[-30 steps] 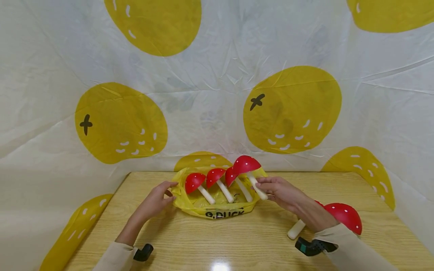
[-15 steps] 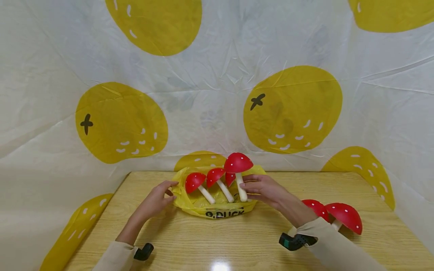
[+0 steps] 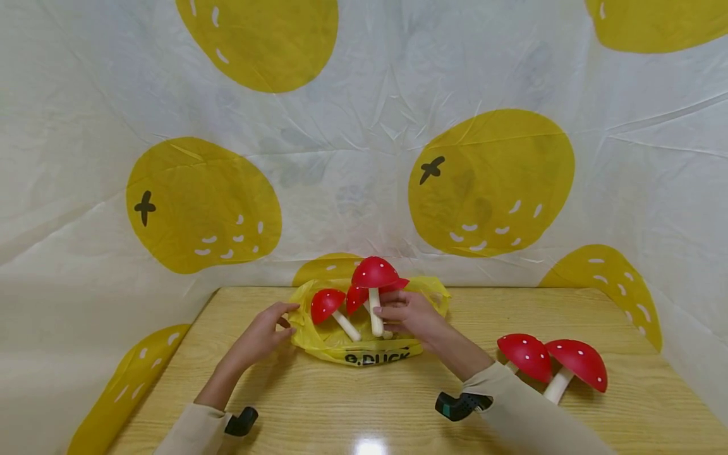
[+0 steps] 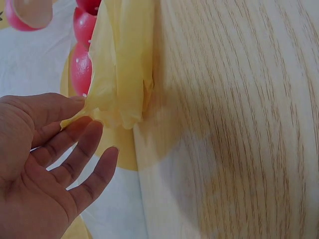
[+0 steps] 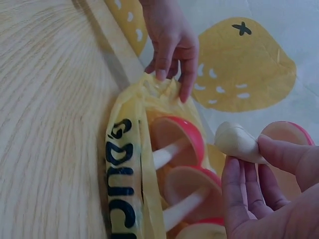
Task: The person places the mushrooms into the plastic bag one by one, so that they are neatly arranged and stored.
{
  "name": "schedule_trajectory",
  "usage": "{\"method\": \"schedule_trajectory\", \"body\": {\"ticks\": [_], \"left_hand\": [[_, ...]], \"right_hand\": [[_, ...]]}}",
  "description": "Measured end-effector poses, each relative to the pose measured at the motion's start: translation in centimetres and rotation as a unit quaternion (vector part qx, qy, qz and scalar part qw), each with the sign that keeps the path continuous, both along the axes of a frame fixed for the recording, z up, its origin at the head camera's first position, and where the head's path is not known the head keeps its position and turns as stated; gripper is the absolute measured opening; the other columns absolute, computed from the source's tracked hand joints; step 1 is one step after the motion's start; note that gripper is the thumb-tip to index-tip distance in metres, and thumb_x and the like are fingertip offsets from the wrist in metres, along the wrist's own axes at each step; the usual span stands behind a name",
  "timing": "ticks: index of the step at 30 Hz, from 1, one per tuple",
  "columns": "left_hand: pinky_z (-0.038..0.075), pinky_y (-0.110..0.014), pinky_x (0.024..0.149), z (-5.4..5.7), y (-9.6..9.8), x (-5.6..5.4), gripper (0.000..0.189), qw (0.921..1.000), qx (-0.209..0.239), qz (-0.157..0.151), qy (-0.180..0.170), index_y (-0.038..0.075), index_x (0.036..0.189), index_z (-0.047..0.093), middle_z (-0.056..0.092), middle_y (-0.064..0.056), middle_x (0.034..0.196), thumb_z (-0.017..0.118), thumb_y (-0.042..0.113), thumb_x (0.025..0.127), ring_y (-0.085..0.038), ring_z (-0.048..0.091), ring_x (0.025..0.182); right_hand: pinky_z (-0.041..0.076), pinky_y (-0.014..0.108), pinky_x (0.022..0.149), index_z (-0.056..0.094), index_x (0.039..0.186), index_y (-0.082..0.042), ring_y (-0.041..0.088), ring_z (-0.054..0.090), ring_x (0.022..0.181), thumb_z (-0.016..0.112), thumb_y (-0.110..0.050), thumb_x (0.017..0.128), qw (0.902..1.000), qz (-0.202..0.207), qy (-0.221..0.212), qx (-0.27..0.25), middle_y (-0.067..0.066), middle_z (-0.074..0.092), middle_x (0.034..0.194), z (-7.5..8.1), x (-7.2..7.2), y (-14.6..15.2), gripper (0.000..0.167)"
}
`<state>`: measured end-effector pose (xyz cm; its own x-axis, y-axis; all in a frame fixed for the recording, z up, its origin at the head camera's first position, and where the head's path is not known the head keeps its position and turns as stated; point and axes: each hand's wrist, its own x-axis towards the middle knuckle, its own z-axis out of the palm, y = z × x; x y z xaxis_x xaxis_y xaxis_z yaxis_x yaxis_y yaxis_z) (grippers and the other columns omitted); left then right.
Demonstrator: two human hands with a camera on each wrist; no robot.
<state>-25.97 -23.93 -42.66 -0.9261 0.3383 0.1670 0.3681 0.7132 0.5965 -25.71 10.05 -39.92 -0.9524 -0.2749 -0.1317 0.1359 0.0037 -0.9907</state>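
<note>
- The table (image 3: 318, 404) is wood. Think of a clock with the yellow bag (image 3: 328, 354) in the middle and 12 pointing away from the person.
- Nearest, two sleeves come in from 7 and 4 o'clock.
- Two loose mushrooms (image 3: 579, 365) lie on the table between 3 and 4 o'clock, caps touching or nearly so.
- At 9 o'clock, the left hand (image 3: 264, 333) pinches the edge of the bag, with the other fingers a bit spread.
- From 3 o'clock, the right hand (image 3: 414, 316) reaches over the bag and pinches the stem of the held mushroom (image 3: 374, 272). It is above the bag's mouth, cap toward 12, stem toward 6.
- At least three bagged mushrooms (image 3: 327, 306) lean inside; the hand partly hides some.
- The held mushroom looks light and stiff, with a smooth, maybe slippery cap. The stem seems the best place to hold. The bag looks thin and floppy; its rim is good to pinch.
- Farthest, at 12, hangs a white cloth (image 3: 352, 215) with big yellow shapes.
</note>
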Motion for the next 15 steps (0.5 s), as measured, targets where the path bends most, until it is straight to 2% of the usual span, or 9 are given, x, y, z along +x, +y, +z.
{"method": "schedule_trajectory", "body": {"ticks": [8,15], "left_hand": [[0.056,-0.031,0.078,0.1,0.1,0.1,0.05,1.0,0.002,0.006,-0.006,-0.003,0.14,0.056,0.059,-0.018,0.135,0.07,-0.001,0.092,-0.028,0.066,0.101],[0.056,-0.029,0.077,0.0,0.0,0.1,0.05,0.9999,0.002,0.008,-0.006,-0.002,0.14,0.056,0.059,-0.018,0.136,0.07,0.001,0.093,-0.028,0.066,0.102]], "right_hand": [[0.059,0.044,0.087,0.065,0.119,-0.001,0.02,0.069,0.092,0.074,-0.012,0.093,0.9995,-0.025,0.012,-0.014,0.012,0.07,0.112,-1.0,-0.1,-2.5,0.03],[0.056,0.048,0.092,0.072,0.119,0.001,0.02,0.07,0.094,0.072,-0.013,0.095,0.9993,-0.017,0.029,-0.018,0.012,0.07,0.115,-1.7,-0.1,-4.1,0.028]]}}
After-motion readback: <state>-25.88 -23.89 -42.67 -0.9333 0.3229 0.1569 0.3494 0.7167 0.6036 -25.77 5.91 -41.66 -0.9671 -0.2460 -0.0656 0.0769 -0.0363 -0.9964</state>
